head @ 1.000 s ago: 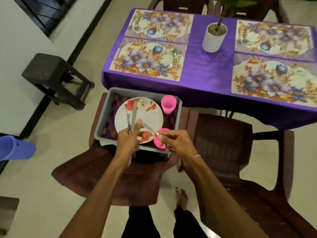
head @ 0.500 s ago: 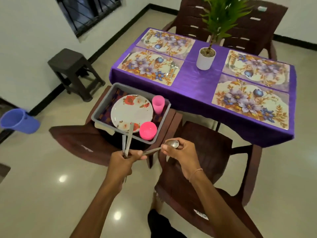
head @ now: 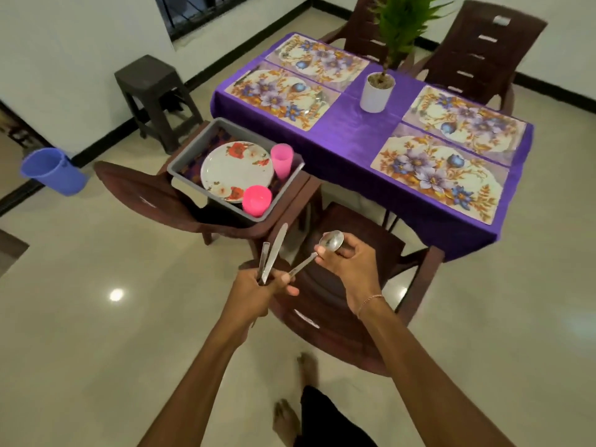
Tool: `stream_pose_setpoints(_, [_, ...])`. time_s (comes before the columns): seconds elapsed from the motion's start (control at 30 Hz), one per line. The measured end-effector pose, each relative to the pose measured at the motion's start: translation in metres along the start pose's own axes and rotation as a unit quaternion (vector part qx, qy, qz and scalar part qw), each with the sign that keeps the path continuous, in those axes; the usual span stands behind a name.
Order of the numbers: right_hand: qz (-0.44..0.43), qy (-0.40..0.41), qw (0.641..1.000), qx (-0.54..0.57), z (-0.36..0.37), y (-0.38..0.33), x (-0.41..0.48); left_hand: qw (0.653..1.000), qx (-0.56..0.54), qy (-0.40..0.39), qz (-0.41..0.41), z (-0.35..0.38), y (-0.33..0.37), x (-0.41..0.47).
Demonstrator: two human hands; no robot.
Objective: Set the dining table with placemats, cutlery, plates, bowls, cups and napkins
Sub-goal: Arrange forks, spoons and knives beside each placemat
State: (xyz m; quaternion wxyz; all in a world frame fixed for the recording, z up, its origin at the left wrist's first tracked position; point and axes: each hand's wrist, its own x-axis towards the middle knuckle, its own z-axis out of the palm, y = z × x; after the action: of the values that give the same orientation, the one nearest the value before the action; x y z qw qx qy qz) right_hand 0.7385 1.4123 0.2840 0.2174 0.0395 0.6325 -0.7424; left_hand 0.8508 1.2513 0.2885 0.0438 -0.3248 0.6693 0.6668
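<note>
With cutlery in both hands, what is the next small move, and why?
Probably carry the spoon in the right hand to the near right placemat, which looks bare. The left hand holds the knife ready.

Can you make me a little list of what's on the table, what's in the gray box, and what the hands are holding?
table: purple cloth, four flowery placemats, potted plant
gray box: on a chair; flowered plate, pink cup, pink bowl
left hand: knife and another utensil
right hand: spoon
</note>
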Motion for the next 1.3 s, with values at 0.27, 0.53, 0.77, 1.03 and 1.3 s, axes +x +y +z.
stream_pose_setpoints(0.27, [0.001, 0.038, 0.999, -0.026, -0.15, -0.04, 0.009, 0.999, 0.008, -0.037, -0.015, 0.161, 0.001, 0.001])
stream_pose_setpoints(0.53, [0.018, 0.088, 0.992, -0.094, -0.348, -0.076, 0.117, 0.996, 0.071, 0.025, -0.047, 0.396, 0.014, 0.074])
stream_pose_setpoints(0.77, [0.051, 0.164, 0.978, -0.115, -0.473, -0.104, 0.194, 0.99, 0.102, 0.053, -0.085, 0.522, 0.053, 0.124])
stream_pose_setpoints(1.03, [0.06, 0.158, 0.956, -0.239, -0.542, -0.088, 0.326, 0.978, 0.087, 0.125, -0.14, 0.606, 0.053, 0.221])
stream_pose_setpoints(1.3, [0.07, 0.077, 0.91, -0.402, -0.565, -0.1, 0.451, 0.954, 0.067, 0.189, -0.221, 0.651, 0.071, 0.319])
